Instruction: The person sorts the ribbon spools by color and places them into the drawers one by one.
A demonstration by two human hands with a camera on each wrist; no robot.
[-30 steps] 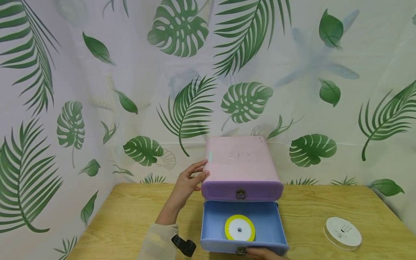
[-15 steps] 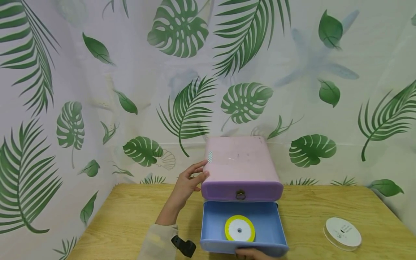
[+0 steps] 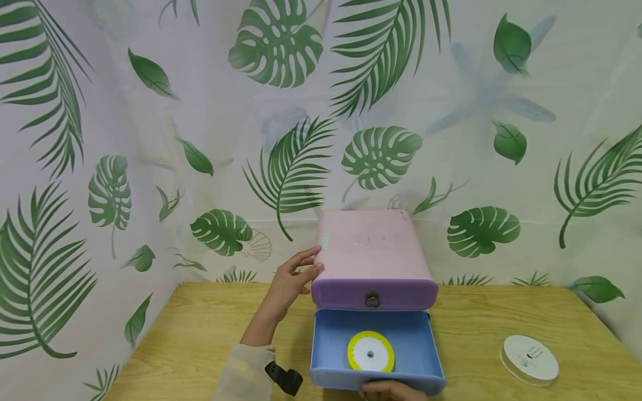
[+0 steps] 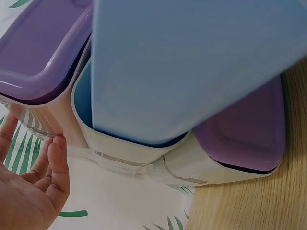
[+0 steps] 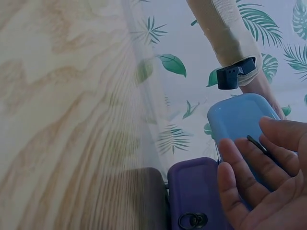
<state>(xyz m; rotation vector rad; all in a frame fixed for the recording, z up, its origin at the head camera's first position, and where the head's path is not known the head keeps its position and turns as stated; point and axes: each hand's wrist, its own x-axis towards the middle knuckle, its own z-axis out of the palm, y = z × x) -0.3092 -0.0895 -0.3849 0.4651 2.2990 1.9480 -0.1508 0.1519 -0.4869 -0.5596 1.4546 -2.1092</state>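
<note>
A pink drawer unit [image 3: 373, 245] stands at the back of the table, its blue drawer [image 3: 406, 334] pulled out. Inside the drawer lies a round yellow-and-white spool [image 3: 370, 354]. My left hand [image 3: 288, 281] steadies the unit's left side, fingertips against its wall and upper edge. At the blue drawer's front is my right hand [image 3: 395, 390], its fingers at the dark ring pull [image 5: 258, 143]; in the right wrist view the pull lies across the fingers below the thumb. Much of the pull is hidden behind the hand in the head view.
To the right on the wooden table [image 3: 471, 317] lies a white spool [image 3: 529, 359]. Above the blue drawer is a shut purple drawer [image 3: 326, 293]; another purple drawer [image 5: 189, 187] sits below it. A leaf-patterned sheet [image 3: 386, 100] hangs behind.
My right hand has moved slightly left along the drawer front, from beside the ring pull to over it. The left hand, the drawer and both spools have stayed put.
</note>
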